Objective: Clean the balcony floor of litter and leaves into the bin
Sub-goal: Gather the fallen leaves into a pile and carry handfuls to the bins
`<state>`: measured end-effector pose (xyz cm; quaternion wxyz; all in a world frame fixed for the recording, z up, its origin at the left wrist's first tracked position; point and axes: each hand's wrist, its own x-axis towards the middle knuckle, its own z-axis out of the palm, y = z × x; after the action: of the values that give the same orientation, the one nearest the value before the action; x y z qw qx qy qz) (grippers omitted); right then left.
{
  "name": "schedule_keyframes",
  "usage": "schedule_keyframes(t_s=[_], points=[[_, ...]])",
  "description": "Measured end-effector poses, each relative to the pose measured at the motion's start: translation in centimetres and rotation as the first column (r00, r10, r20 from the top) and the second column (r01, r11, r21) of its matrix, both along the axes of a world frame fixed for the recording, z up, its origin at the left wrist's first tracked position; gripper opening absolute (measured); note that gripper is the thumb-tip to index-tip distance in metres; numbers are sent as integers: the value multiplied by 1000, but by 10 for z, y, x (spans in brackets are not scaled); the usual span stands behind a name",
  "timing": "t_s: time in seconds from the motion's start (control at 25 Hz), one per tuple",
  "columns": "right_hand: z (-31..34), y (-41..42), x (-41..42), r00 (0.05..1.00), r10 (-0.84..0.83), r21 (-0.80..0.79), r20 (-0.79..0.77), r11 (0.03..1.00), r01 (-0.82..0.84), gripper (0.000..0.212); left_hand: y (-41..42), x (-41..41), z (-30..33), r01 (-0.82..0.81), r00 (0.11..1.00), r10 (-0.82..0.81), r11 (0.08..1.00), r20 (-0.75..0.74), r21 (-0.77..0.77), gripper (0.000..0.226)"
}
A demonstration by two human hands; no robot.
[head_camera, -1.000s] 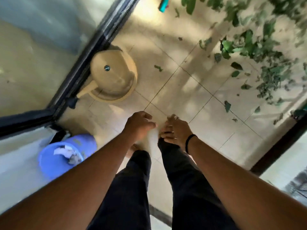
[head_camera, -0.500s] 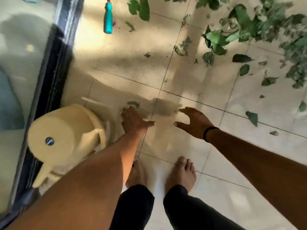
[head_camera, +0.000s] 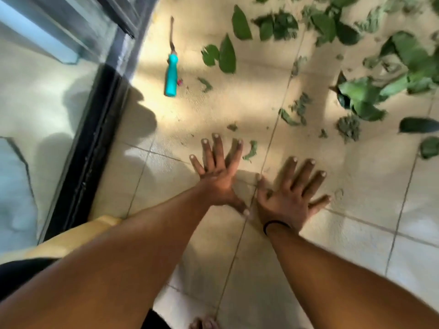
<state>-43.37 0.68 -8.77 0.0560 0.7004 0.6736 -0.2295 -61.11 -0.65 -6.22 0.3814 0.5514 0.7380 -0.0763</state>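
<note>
Both hands reach forward over the cream tiled balcony floor [head_camera: 356,245]. My left hand [head_camera: 217,173] is spread flat, fingers apart, holding nothing. My right hand [head_camera: 291,194], with a black band at the wrist, is spread the same way just to its right. A small leaf scrap [head_camera: 251,150] lies right beyond my left fingertips. Green leaves [head_camera: 226,54] and crumbled leaf litter [head_camera: 348,127] are scattered across the far and right floor, with a big cluster [head_camera: 365,96] at the right. The bin is out of view.
A teal-handled tool [head_camera: 171,76] lies on the floor at the upper left. A black door frame [head_camera: 95,148] with glass runs down the left side. A beige plastic object [head_camera: 78,236] sits at the lower left beside my arm.
The view has moved forward toward the leaves. Both hands have reached further out and spread flat with fingers wide. The beige object has slid to the lower left edge.
</note>
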Motion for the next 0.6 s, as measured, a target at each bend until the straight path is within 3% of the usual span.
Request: schedule_keyframes(t_s=[0.08,0.16,0.24,0.32,0.4,0.6], points=[[-3,-1,0,1000,18,30,-13,999,-17,90,6,-9,11,-1,998,-1,999,-56,-45,182],[-3,-2,2,1000,6,35,-14,999,-6,90,18,-15,24,-206,976,199,976,-90,-66,183],[-1,-3,1,1000,12,58,-3,998,-12,92,21,-29,34,-542,835,520,832,-179,-115,183],[-4,-1,4,1000,7,42,-6,999,-7,95,21,-48,42,-731,682,699,645,-215,-222,182],[-6,-1,3,1000,-3,36,9,999,2,97,23,-64,40,-748,659,715,593,-234,-297,180],[-8,-3,2,999,3,73,33,997,-5,96,32,-75,35,-673,732,638,618,-241,-408,185]])
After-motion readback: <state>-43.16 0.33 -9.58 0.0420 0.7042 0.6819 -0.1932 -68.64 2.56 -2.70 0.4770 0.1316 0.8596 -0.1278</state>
